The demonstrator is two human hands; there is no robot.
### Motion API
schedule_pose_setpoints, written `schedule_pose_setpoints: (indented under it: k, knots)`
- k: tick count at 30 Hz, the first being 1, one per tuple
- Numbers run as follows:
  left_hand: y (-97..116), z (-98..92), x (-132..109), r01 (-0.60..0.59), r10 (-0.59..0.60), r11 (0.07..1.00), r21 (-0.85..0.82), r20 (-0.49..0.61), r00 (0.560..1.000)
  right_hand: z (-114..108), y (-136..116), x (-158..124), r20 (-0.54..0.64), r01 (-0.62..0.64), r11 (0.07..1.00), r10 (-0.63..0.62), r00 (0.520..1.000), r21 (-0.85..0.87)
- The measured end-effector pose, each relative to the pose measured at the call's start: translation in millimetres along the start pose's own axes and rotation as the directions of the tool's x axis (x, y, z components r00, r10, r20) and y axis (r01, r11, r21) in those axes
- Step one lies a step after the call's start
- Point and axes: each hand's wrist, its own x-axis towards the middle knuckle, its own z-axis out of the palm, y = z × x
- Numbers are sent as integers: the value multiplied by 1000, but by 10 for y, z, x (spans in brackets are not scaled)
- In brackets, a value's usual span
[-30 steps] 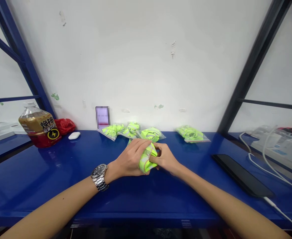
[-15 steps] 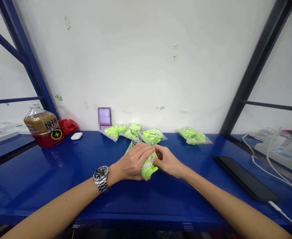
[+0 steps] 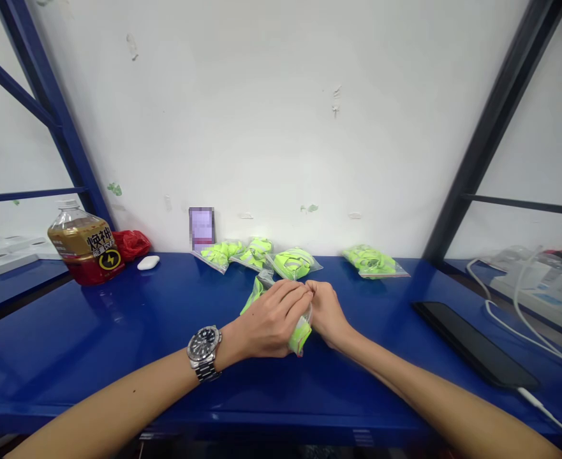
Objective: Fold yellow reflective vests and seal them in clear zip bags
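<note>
Head view: left of the black smartphone (image 3: 474,344), I see left hand (image 3: 273,319) and right hand (image 3: 327,313) clamped on a bagged neon-yellow strap (image 3: 300,334).

1. This looks like a workshop or storeroom, with a rack shelf used as a workbench.
2. The glossy blue shelf (image 3: 118,331) runs between a blue post (image 3: 63,137) on the left and a dark post (image 3: 484,140) on the right.
3. The plain white wall (image 3: 261,102) behind is scuffed.
4. Clear bags of neon-yellow material (image 3: 294,262) line the far edge.
5. White trays (image 3: 6,262) sit far left.
</note>
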Motion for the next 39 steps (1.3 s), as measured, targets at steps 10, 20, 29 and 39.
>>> schedule_pose_setpoints:
  k: [10, 20, 29, 39]
  knots:
    - [-112, 17, -20, 126, -138, 985, -114, -105, 985, -42, -37, 75, 145, -78, 892, 14, 989, 446]
    - [-303, -17, -192, 287, -294, 941, -181, -11, 956, -155, -39, 34, 500, -122, 868, -159, 851, 482]
    - [-150, -1, -98, 195, -204, 959, -208, -23, 979, -12, -82, 13, 197, 141, 990, -136, 971, -10]
    - [-45, 71, -6, 103, -103, 994, -44, -5, 995, 16, -130, -8, 98, 290, 918, -274, 957, -269]
